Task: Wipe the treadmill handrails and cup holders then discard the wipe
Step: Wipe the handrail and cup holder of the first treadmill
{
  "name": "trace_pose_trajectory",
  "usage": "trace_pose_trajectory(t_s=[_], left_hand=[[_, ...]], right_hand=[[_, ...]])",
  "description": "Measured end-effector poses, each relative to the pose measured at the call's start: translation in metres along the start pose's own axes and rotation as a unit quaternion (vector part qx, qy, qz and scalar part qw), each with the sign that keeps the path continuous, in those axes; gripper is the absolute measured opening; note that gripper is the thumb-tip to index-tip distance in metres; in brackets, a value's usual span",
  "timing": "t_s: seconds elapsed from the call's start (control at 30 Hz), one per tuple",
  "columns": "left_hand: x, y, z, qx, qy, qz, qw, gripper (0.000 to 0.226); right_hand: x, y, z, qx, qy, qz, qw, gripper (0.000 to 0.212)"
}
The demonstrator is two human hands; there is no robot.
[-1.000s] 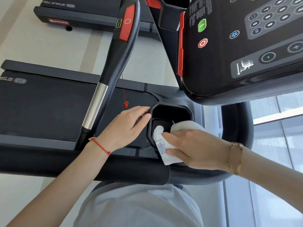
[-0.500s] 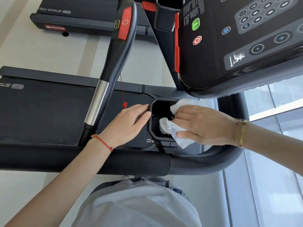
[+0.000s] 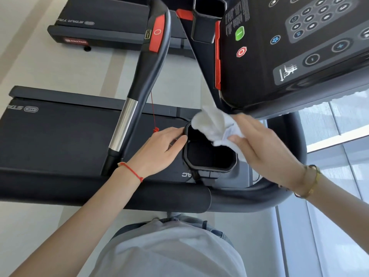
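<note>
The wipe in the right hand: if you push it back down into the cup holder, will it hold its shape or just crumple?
Probably crumple: the wipe hangs in soft folds from the right hand, with a loose corner sticking up. It looks light, pinched by fingertips alone. It would likely mould to the cup holder walls, so press it with the fingers behind it.

Red string bracelet (image 3: 131,171), gold bangle (image 3: 311,184)

Two black treadmills (image 3: 60,140) stand on the pale floor (image 3: 60,66).
</note>
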State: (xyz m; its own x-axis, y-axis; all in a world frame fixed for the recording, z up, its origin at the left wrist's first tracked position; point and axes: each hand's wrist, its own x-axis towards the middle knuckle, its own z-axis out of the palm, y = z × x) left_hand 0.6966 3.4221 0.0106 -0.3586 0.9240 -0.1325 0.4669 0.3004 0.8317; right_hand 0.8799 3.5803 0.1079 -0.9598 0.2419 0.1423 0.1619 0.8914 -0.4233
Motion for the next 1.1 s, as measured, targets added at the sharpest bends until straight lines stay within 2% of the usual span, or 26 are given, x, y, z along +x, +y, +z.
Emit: trace_pose_trajectory(t_s=[0.1,0.27,0.4,0.5,0.67,0.87,1.1], left_hand=[[0.001,-0.001,0.000,0.002,-0.002,0.003,1.000,0.036],[0.000,-0.002,0.002,0.009,0.014,0.007,1.000,0.026],[-0.001,-0.001,0.000,0.016,0.003,0.001,1.000,0.035],[-0.002,0.000,-0.002,0.019,-0.003,-0.004,1.000,0.036],[-0.003,0.002,-0.001,0.017,-0.004,-0.005,1.000,0.039],[-0.002,-0.001,-0.001,0.019,-0.006,-0.009,1.000,0.044],[0.000,-0.005,-0.002,-0.002,-0.009,-0.011,1.000,0.035]], right_hand=[[0.023,-0.001,0.014,-0.099,0.047,-0.038,0.993,0.035],[0.044,0.012,0.048,-0.215,-0.104,-0.017,0.971,0.055],[0.054,0.016,0.054,-0.220,-0.115,0.022,0.968,0.059],[0.041,0.019,0.053,-0.234,-0.108,0.021,0.966,0.052],[0.017,0.022,0.048,-0.202,-0.099,0.014,0.974,0.055],[0.066,0.018,0.057,-0.135,-0.136,0.041,0.981,0.050],[0.034,0.023,0.055,-0.136,-0.075,0.072,0.985,0.051]])
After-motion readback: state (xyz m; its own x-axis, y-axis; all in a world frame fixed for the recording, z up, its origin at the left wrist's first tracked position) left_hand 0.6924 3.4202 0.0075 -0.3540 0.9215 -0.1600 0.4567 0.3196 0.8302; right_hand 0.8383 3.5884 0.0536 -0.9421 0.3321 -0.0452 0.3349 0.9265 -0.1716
